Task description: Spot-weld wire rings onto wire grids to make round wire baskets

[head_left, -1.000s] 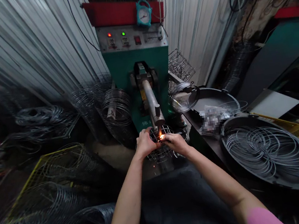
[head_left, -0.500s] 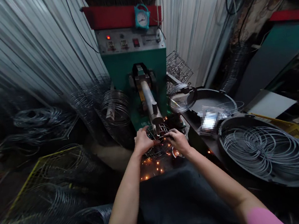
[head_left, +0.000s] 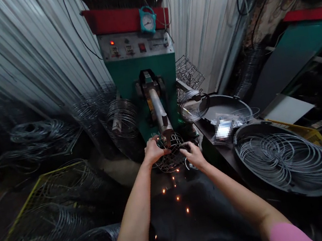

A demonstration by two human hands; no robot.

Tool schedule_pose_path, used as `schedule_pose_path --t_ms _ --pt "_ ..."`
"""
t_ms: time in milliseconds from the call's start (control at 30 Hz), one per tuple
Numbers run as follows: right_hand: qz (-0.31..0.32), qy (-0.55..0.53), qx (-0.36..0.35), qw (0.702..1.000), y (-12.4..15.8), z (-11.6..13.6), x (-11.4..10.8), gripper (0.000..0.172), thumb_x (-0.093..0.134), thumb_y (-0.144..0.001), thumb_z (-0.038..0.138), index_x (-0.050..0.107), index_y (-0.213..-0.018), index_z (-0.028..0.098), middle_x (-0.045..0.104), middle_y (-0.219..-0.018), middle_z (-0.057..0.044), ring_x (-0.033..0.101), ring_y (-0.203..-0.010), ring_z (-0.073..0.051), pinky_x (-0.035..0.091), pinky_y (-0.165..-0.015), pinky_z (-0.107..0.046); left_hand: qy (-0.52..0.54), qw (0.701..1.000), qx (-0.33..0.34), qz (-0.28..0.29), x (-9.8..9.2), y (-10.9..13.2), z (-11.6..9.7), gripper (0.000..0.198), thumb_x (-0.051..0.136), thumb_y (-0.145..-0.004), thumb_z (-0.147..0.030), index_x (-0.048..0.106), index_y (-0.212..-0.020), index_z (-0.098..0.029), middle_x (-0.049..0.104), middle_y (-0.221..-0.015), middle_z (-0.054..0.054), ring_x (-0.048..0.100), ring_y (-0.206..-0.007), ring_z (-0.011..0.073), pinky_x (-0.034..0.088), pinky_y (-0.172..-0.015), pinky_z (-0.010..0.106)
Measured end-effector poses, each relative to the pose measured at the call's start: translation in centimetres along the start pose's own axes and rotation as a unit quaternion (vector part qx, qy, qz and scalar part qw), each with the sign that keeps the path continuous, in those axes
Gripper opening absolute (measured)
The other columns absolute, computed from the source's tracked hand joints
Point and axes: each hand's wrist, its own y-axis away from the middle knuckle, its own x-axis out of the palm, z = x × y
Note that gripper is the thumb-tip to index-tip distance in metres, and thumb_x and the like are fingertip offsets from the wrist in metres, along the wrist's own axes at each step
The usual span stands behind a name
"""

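Holding a wire basket under the front end of the metal arm of the green machine. My left hand is clamped on the basket's left side, fingers toward the machine, thumb reaching inward over the wires. My right hand is at the basket's right side, fingers bent, thumb near them; cannot tell whether they pinch a wire or only rest against one. Arm tip is right at the basket wires; contact not clear. Orange sparks are scattered on the near side of the machine, several over the dark cloth between my forearms. On the machine's panel one red light is lit; a blue dial sits above, against the red bar. Just left of the machine, a wire coil; farther left and nearer me, a yellow-edged crate, blurred. Just right of the machine, another coil beside a black basin; farther right and nearer me, a larger basin containing many loose wire rings.
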Motion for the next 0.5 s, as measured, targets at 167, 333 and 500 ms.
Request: schedule_pose_path --t_ms 167,333,500 --pt "0.056 -0.221 0.331 0.916 4.9 -3.2 -1.6 0.01 0.056 -0.077 0.021 0.061 -0.084 0.016 0.053 -0.061 0.002 0.046 -0.05 -0.008 0.032 -0.042 -0.017 0.021 1.0 0.003 0.0 0.6 1.5 0.1 0.093 0.08 -0.045 -0.045 0.045 -0.126 -0.017 0.053 -0.122 0.013 0.05 -0.113 0.0284 0.041 -0.09 0.036" --pt "0.038 -0.326 0.403 0.854 8.2 -5.1 -3.5 0.006 0.06 -0.074 0.008 0.063 -0.078 0.011 0.051 -0.061 0.0 0.043 -0.048 -0.005 0.026 -0.037 -0.014 0.003 1.0 -0.014 -0.016 0.5 2.0 -0.5 0.092 0.08 -0.046 -0.045 0.044 -0.127 -0.018 0.054 -0.12 0.014 0.05 -0.113 0.0293 0.041 -0.09 0.038" --pt "0.08 -0.408 0.433 0.8 9.7 -5.8 -5.1 0.01 0.065 -0.074 0.01 0.064 -0.084 0.011 0.051 -0.061 0.001 0.05 -0.054 -0.006 0.041 -0.048 -0.016 0.016 0.999 -0.015 -0.032 0.3 2.4 -0.3 0.093 0.079 -0.048 -0.047 0.043 -0.128 -0.018 0.052 -0.123 0.015 0.047 -0.117 0.0321 0.039 -0.096 0.044"
